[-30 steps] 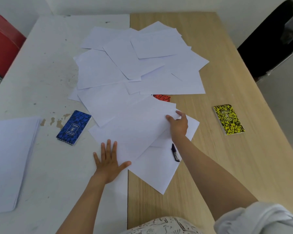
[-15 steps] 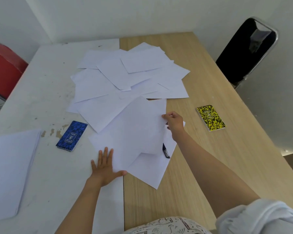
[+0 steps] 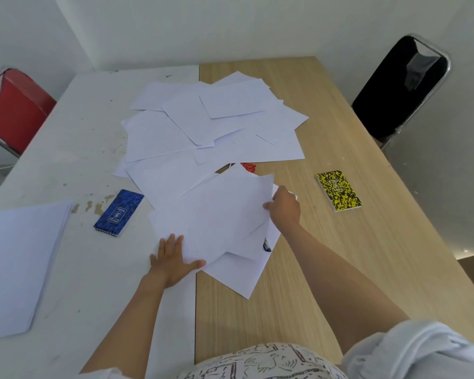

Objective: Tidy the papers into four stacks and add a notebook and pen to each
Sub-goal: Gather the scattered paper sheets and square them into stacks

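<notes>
Several loose white sheets (image 3: 203,124) lie scattered across the middle of the table. My right hand (image 3: 285,210) pinches the right edge of a few near sheets (image 3: 219,214) and lifts that edge. My left hand (image 3: 173,259) lies flat, fingers spread, on their near left corner. One tidy paper stack (image 3: 17,263) rests at the left. A blue notebook (image 3: 119,212) lies beside it, a yellow notebook (image 3: 339,190) at the right, and a red notebook (image 3: 249,167) peeks from under the sheets. A pen (image 3: 267,245) shows under the lifted papers.
The surface is a white table (image 3: 74,149) joined to a wooden table (image 3: 340,255). A red chair (image 3: 14,108) stands at the far left and a black chair (image 3: 400,88) at the far right. A wall closes the far side.
My right hand has raised the right edge of the near sheets and drawn them toward the left. My left hand stays pressed on them. The camera has tilted up.
</notes>
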